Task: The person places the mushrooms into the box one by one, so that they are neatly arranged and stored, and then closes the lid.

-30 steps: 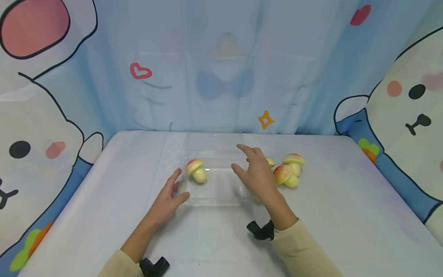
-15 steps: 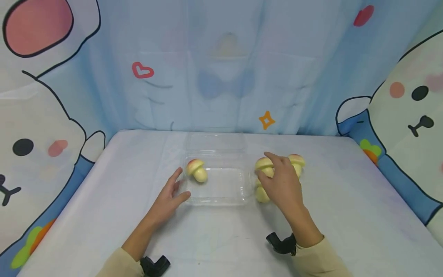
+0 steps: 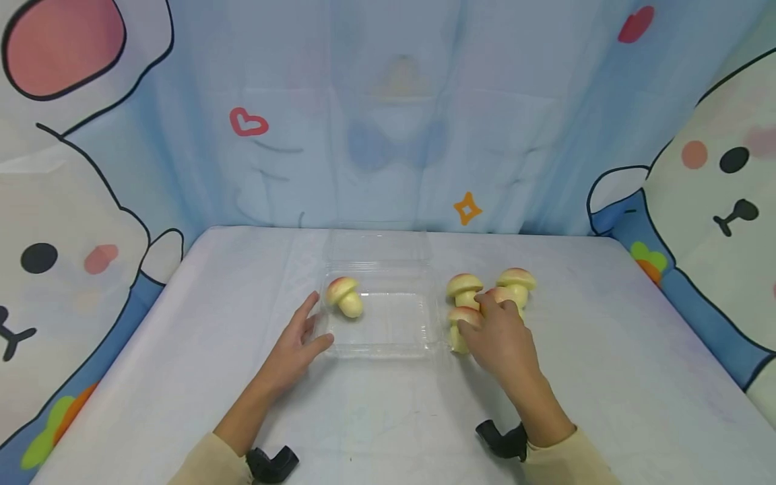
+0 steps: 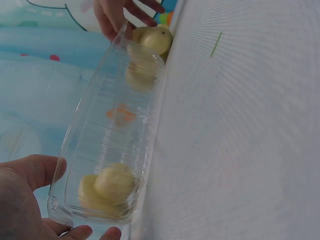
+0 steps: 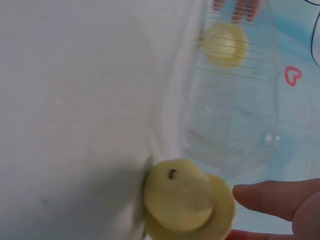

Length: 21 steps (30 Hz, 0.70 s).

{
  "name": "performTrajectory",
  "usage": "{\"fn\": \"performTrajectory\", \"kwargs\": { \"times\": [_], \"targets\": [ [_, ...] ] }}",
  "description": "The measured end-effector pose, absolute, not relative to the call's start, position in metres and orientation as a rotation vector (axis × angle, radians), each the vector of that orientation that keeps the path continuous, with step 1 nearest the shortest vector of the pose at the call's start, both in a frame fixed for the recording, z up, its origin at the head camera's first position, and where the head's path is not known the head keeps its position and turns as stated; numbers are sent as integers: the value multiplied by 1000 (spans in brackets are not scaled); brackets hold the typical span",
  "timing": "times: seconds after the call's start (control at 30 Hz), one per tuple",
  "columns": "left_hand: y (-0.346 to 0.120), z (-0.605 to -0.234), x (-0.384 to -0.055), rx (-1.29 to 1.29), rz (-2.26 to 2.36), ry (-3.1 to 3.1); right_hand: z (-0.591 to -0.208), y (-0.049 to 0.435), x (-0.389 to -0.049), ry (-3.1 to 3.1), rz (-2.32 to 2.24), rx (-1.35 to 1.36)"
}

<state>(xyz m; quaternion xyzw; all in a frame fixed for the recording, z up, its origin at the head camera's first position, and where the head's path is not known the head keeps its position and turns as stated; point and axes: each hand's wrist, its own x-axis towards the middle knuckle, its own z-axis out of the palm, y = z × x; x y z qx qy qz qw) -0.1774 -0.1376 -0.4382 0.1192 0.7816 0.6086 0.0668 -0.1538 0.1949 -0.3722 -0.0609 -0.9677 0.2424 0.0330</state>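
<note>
Near the left end of a clear plastic box [image 3: 388,323], my left hand [image 3: 292,350] touches the side, its thumb [image 4: 47,170] by the rim and fingers around the corner. A yellow toy mushroom [image 3: 345,298] with a reddish cap lies inside the box at the left. To the right of the box, my right hand [image 3: 503,343] reaches over the nearest toy mushroom [image 5: 182,197]. Its thumb [image 5: 265,197] is at the cap's edge and its index finger extends past it; a firm grip is not visible. Part of that mushroom is hidden by the hand in the head view.
Several more toy mushrooms stand close together right of the box, among them a back-left mushroom [image 3: 465,286] and a back-right mushroom [image 3: 516,279]. The box's clear lid [image 3: 377,246] lies open behind it. A white cloth [image 3: 376,417] covers the table; a printed curtain [image 3: 388,121] hangs behind.
My right hand has moved from above the box's right end, rightward and then down to the nearest toy mushroom. The left hand has stayed at the box's left side.
</note>
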Motion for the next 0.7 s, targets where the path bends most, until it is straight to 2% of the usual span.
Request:
{"fn": "performTrajectory", "kwargs": {
  "times": [0.37,0.7],
  "targets": [
    [-137,-439,-178,372,1847,2361,-391,191,-156,-2917,681,-77],
    [-138,-440,-178,375,1845,2353,-397,190,-158,-2891,698,-88]
  ]
}}
